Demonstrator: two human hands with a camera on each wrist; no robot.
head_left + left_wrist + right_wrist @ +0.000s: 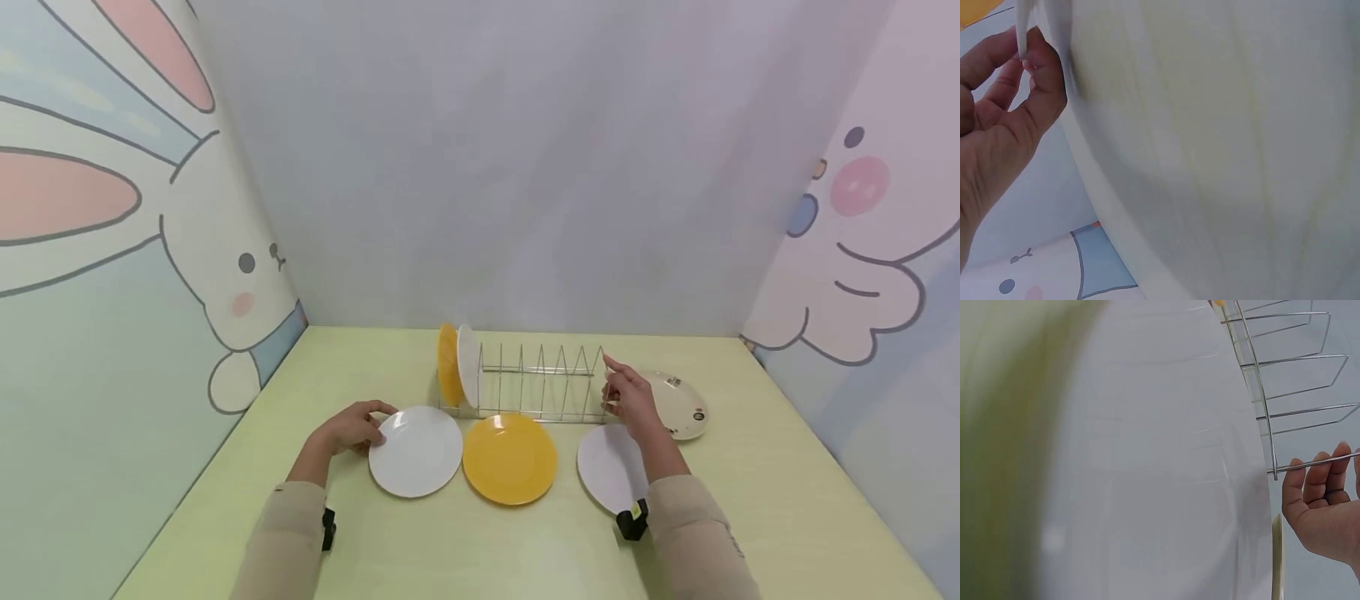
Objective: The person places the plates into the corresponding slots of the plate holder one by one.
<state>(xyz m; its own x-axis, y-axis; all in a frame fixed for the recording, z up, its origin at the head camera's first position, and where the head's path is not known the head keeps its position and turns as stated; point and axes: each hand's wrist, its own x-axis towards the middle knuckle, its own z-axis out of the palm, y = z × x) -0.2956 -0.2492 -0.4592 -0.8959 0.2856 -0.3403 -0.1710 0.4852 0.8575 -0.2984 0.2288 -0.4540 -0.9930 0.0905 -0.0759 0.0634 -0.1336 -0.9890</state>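
Observation:
At the left, my left hand [351, 427] pinches the rim of a white plate [416, 454], thumb on top and fingers beneath. The left wrist view shows this plate edge-on between thumb and fingertips. My right hand [630, 402] grips the right end of a wire dish rack [538, 370], fingers curled at its end wire in the right wrist view. A yellow plate [449, 365] and a white plate [469, 367] stand upright in the rack's left slots. A flat yellow plate [510, 459] lies in front of the rack, just right of the pinched plate.
Another white plate [609, 467] lies under the right forearm, partly hidden by it. Right of the rack is a cream plate [678, 407] with dark rim patterns. Walls with cartoon animals enclose the pale yellow table [450, 554] at the back and sides.

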